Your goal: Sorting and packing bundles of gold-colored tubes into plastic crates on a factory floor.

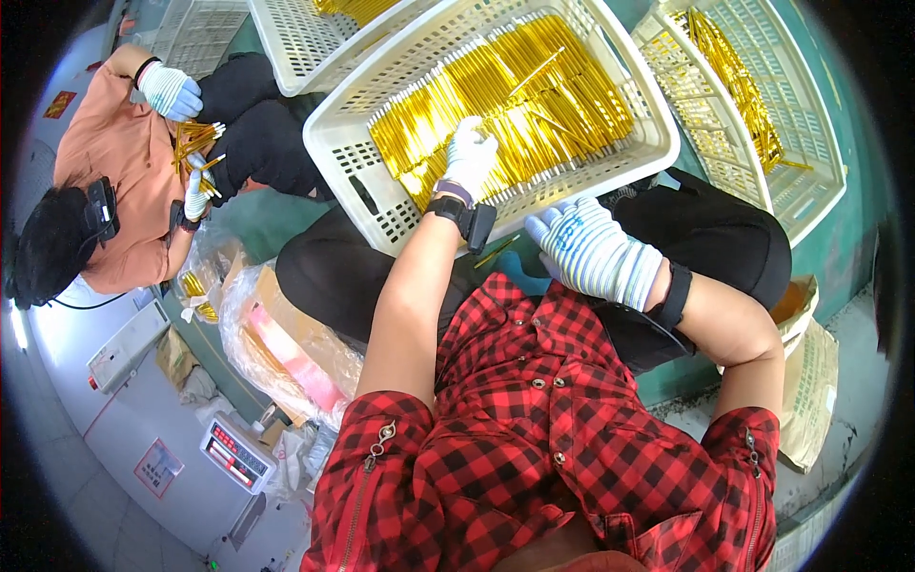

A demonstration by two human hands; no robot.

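A white plastic basket [348, 157] stands before me, holding rows of thin gold sticks [534, 81] with white ends. My left hand [470, 157], in a white glove, reaches over its near side. Its bent fingers rest on the sticks, and what they pinch is hidden. Some sticks lie askew on top of the rows. Close to the basket's near wall, above my lap, is my right hand [596, 250] in a blue-striped glove. Its fingers are curled, their contents hidden by the glove. Slim greenish-gold pieces [494, 251] show just left of its fingertips.
Another basket [801, 181] of gold sticks stands at the right, and a further one [295, 48] at the far left. A co-worker [129, 191] sits at the left with gold sticks in gloved hands. Plastic-wrapped cardboard [276, 334] and a scale [236, 453] are at the left.
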